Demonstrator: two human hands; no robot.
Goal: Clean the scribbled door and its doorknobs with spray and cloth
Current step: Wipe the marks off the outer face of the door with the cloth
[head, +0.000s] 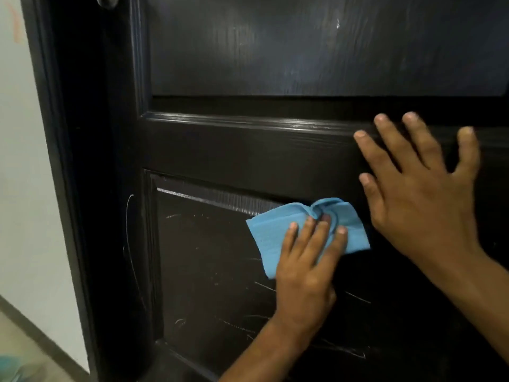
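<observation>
The dark brown panelled door fills the view. White scribbles cover its lower panel, and a long curved line runs down the left stile. My left hand presses a blue cloth flat against the top of the lower panel with straight fingers; the cloth bunches up at my fingertips. My right hand lies flat on the door's middle rail with its fingers spread. Part of a metal doorknob shows at the top left edge. No spray bottle is in view.
The door frame and a pale wall stand to the left. A strip of floor with a blurred teal object shows at the bottom left corner. The upper panel has faint smears.
</observation>
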